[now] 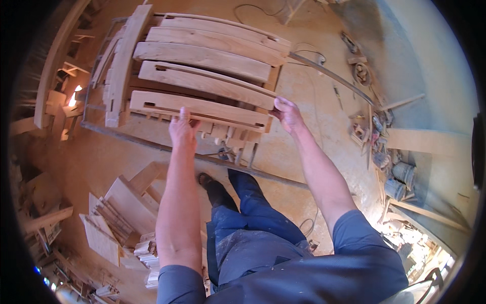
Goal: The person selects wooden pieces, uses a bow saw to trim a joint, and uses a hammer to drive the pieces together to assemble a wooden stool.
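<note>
Several pale wooden boards lie side by side in a stack in front of me. My left hand (183,130) is closed on the front edge of the nearest slotted board (202,107), its thumb on top and its fingers bent at the edge. At the stack's right end, my right hand (287,114) is bent round the end of the second slotted board (207,81), close to the corner of the nearest one. Its fingertips are partly hidden behind the wood. Both boards have short dark slots near their ends.
A metal frame rail (228,163) runs between me and the stack. One upright-laid plank (126,66) crosses the boards' left end. Cut wood pieces (119,213) are piled at lower left. Buckets (402,175) and scraps line the wall at right; a cable (316,91) trails on the floor.
</note>
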Action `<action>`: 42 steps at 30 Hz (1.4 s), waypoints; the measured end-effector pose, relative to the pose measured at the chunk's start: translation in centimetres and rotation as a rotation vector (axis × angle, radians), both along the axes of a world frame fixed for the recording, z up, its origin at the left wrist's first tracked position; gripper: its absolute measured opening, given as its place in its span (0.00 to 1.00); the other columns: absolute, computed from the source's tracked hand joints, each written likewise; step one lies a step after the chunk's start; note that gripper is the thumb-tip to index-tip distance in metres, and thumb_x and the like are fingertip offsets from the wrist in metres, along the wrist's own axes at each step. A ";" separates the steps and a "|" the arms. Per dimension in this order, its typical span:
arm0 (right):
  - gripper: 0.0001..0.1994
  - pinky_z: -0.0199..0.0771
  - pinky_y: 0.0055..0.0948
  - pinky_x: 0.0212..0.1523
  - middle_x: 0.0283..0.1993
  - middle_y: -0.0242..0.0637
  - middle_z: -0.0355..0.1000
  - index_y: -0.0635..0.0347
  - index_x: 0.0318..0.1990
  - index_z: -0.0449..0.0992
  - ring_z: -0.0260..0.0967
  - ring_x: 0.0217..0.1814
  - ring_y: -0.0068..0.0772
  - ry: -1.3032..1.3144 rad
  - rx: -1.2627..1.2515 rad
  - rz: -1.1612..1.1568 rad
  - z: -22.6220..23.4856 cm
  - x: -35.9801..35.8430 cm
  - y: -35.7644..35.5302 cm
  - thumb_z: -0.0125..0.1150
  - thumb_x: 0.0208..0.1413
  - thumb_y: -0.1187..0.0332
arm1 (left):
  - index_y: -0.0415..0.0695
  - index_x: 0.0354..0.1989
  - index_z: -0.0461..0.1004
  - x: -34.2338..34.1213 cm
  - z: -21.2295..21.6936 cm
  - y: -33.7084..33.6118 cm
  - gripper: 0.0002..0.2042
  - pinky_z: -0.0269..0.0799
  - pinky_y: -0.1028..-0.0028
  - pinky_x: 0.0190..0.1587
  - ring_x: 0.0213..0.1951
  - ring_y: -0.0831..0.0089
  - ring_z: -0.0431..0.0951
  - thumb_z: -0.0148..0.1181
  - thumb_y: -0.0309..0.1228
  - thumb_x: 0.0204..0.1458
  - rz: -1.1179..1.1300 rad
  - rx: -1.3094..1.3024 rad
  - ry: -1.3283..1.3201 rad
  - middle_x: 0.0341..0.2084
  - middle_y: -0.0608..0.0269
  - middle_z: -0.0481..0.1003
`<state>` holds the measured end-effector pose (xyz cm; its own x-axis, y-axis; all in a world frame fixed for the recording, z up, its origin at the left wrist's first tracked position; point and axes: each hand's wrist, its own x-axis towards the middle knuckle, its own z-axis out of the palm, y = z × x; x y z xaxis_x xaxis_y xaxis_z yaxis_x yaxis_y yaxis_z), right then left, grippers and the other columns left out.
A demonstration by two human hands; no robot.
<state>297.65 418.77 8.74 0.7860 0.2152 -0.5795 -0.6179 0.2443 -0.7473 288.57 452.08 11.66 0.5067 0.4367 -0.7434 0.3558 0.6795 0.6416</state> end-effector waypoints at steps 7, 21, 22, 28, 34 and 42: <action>0.14 0.73 0.29 0.44 0.40 0.34 0.79 0.61 0.46 0.78 0.75 0.40 0.27 -0.015 -0.053 0.022 -0.5 0.1 -0.7 0.60 0.63 0.59 | 0.43 0.64 0.60 0.3 0.0 -0.2 0.24 0.80 0.63 0.47 0.42 0.65 0.77 0.58 0.37 0.63 -0.036 -0.008 0.010 0.46 0.61 0.72; 0.20 0.55 0.30 0.12 0.21 0.41 0.71 0.63 0.29 0.74 0.61 0.12 0.28 0.078 -0.403 -0.003 -0.1 0.5 0.5 0.45 0.66 0.58 | 0.38 0.55 0.63 0.1 -0.1 -0.2 0.21 0.76 0.54 0.53 0.46 0.57 0.77 0.59 0.40 0.63 -0.032 0.025 -0.008 0.46 0.53 0.73; 0.18 0.55 0.30 0.12 0.21 0.41 0.71 0.63 0.29 0.74 0.60 0.12 0.28 0.084 -0.404 -0.004 -0.3 0.5 0.4 0.44 0.65 0.61 | 0.38 0.55 0.64 0.1 -0.2 -0.2 0.21 0.76 0.54 0.53 0.46 0.58 0.77 0.59 0.40 0.63 -0.038 0.032 -0.002 0.45 0.53 0.73; 0.17 0.60 0.26 0.15 0.24 0.42 0.73 0.68 0.33 0.76 0.64 0.16 0.29 0.018 -0.405 0.071 -1.2 0.5 -0.1 0.42 0.59 0.65 | 0.41 0.57 0.64 0.2 -0.8 -0.2 0.19 0.77 0.57 0.51 0.44 0.63 0.77 0.57 0.39 0.64 -0.016 0.016 0.020 0.45 0.58 0.73; 0.26 0.70 0.32 0.38 0.35 0.35 0.78 0.58 0.39 0.79 0.73 0.35 0.28 0.086 -0.434 0.023 -0.4 4.1 -1.8 0.53 0.62 0.41 | 0.42 0.60 0.63 0.4 0.6 -1.0 0.20 0.79 0.61 0.48 0.43 0.65 0.77 0.56 0.38 0.65 -0.016 0.024 0.036 0.44 0.60 0.73; 0.16 0.66 0.27 0.39 0.34 0.28 0.73 0.56 0.41 0.77 0.67 0.35 0.23 -0.053 -0.293 0.075 3.2 9.0 3.9 0.72 0.48 0.59 | 0.44 0.51 0.67 0.1 -0.1 -0.9 0.16 0.79 0.61 0.43 0.38 0.64 0.78 0.58 0.41 0.63 -0.008 0.062 0.018 0.41 0.60 0.75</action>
<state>306.61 422.67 11.92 0.8048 0.1035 -0.5845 -0.5847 -0.0314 -0.8106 288.72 451.14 11.52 0.4972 0.4781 -0.7241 0.3729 0.6358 0.6758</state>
